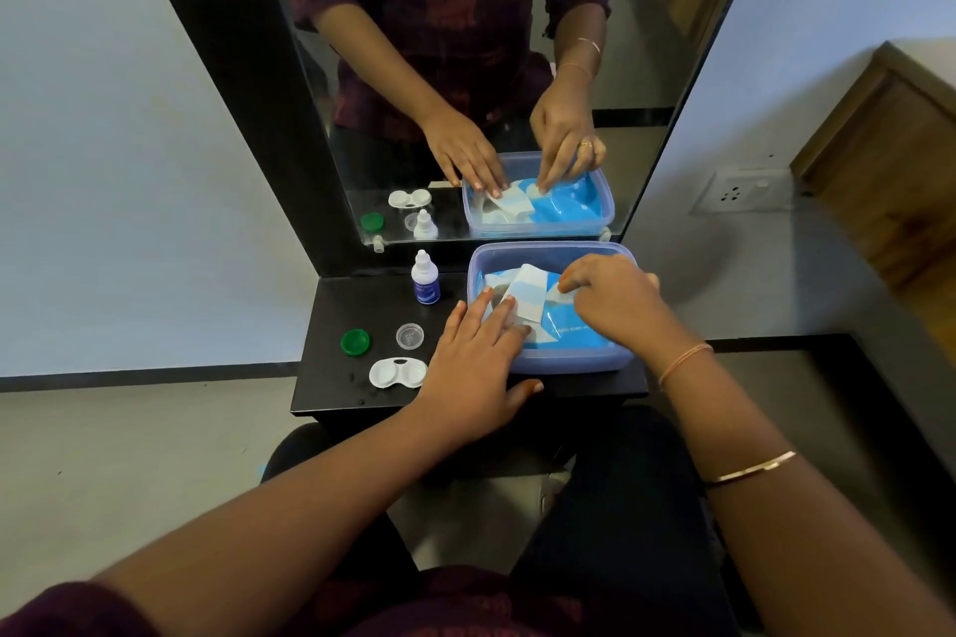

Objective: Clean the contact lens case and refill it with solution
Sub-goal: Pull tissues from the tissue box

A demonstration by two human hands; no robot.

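Observation:
The white contact lens case [397, 373] lies open on the black shelf, both wells uncovered. Its green cap [355, 341] and clear cap [409, 336] lie behind it. A small solution bottle [425, 278] with a white nozzle and blue label stands further back. My left hand [478, 362] lies flat, fingers spread, pressing down on a blue wipes pack [574, 323] inside a translucent blue box [569, 360]. My right hand [615, 300] reaches into the box and pinches a white tissue [533, 287] sticking up from the pack.
A black-framed mirror [465, 67] stands at the back of the narrow black shelf [331, 378] and reflects the scene. A wall socket [745, 191] sits on the right wall, a wooden door [890, 181] beyond. My knees are under the shelf's front edge.

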